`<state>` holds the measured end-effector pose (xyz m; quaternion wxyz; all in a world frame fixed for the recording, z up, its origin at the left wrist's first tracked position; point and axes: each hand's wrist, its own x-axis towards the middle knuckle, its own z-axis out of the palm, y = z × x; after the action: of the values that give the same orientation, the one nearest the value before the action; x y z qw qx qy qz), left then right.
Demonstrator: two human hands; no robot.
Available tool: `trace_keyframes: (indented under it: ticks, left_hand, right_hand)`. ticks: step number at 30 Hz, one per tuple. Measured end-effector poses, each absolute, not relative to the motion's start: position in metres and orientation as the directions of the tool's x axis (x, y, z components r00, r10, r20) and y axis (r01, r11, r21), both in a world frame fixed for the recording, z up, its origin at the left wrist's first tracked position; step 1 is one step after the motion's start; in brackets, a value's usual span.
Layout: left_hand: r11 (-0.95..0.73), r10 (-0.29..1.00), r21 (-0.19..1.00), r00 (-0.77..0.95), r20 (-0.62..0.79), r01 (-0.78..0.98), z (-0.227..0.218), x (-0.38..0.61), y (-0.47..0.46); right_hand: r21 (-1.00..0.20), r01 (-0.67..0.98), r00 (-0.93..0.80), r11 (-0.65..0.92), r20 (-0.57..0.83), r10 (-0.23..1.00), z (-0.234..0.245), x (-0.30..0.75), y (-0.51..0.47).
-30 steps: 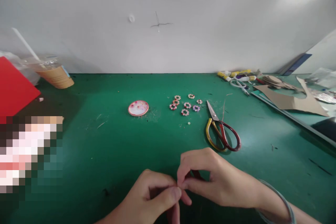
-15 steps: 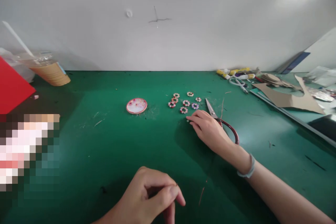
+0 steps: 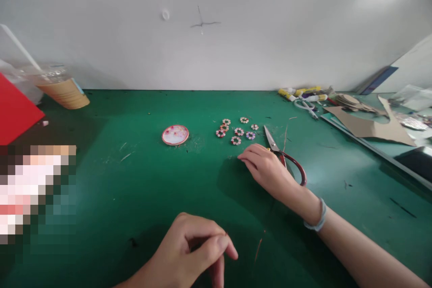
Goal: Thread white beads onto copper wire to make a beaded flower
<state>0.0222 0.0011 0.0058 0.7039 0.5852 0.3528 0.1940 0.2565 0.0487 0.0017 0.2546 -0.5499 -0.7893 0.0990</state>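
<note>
My left hand (image 3: 199, 249) is low in the middle of the view, thumb and index finger pinched together. A tiny reddish speck shows at their tips, too small to name. My right hand (image 3: 261, 164) is over the green table, fingertips pressed together; what is between them, if anything, is hidden. Just beyond its fingertips lie several small beaded rings (image 3: 239, 131) in white, red and purple. Scissors (image 3: 292, 159) with dark red handles lie beside and partly behind my right hand. A round dish (image 3: 175, 135) with a red rim and small bits on it sits left of the rings.
A drink cup (image 3: 64, 92) with a straw and a red sheet (image 3: 16, 108) are at the left. Yellow-and-white tubes (image 3: 286, 94), a white cable and cut cardboard (image 3: 371, 123) lie at the back right. A pale wall (image 3: 135, 45) rises behind the green table (image 3: 135, 189).
My right hand has drawn slightly left and down from the rings. A small pale bead by its fingertips no longer shows. My left hand keeps its pinch almost unmoved.
</note>
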Motion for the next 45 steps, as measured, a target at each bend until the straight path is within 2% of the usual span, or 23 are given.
trace_keyframes:
  ticks: [2, 3, 4, 6, 9, 17, 28, 45]
  left_hand:
    - [0.313, 0.694, 0.944, 0.654, -0.301, 0.103, 0.006, 0.022, 0.001]
    - [0.346, 0.699, 0.935, 0.644, -0.311, 0.076, 0.006, 0.023, 0.001]
    - [0.372, 0.703, 0.927, 0.637, -0.317, 0.050, 0.006, 0.023, 0.001]
    - [0.401, 0.709, 0.916, 0.631, -0.315, 0.006, 0.006, 0.023, 0.001]
    - [0.428, 0.703, 0.904, 0.634, -0.321, -0.017, 0.007, 0.023, 0.000]
    - [0.469, 0.685, 0.882, 0.648, -0.332, -0.044, 0.007, 0.023, -0.001]
    - [0.433, 0.699, 0.900, 0.644, -0.310, -0.036, 0.005, 0.023, -0.001]
    - [0.422, 0.671, 0.906, 0.685, -0.284, -0.038, -0.002, 0.022, -0.001]
  right_hand:
    - [-0.576, 0.747, -0.230, 0.332, 0.245, 0.942, 0.013, 0.249, 0.037]
    - [-0.793, 0.574, -0.210, 0.204, 0.098, 0.973, 0.018, 0.244, 0.031]
    - [-0.924, 0.377, -0.248, 0.058, -0.041, 0.968, 0.023, 0.240, 0.024]
    - [-0.986, 0.101, -0.317, -0.129, -0.155, 0.936, 0.030, 0.231, 0.012]
    - [-0.968, -0.061, -0.403, -0.245, -0.201, 0.893, 0.032, 0.222, 0.003]
    - [-0.938, -0.127, -0.447, -0.322, -0.236, 0.863, 0.025, 0.214, 0.002]
    - [-0.942, -0.101, -0.434, -0.319, -0.247, 0.866, 0.025, 0.213, 0.002]
    - [-0.961, -0.187, -0.435, -0.203, -0.105, 0.895, 0.034, 0.207, -0.005]
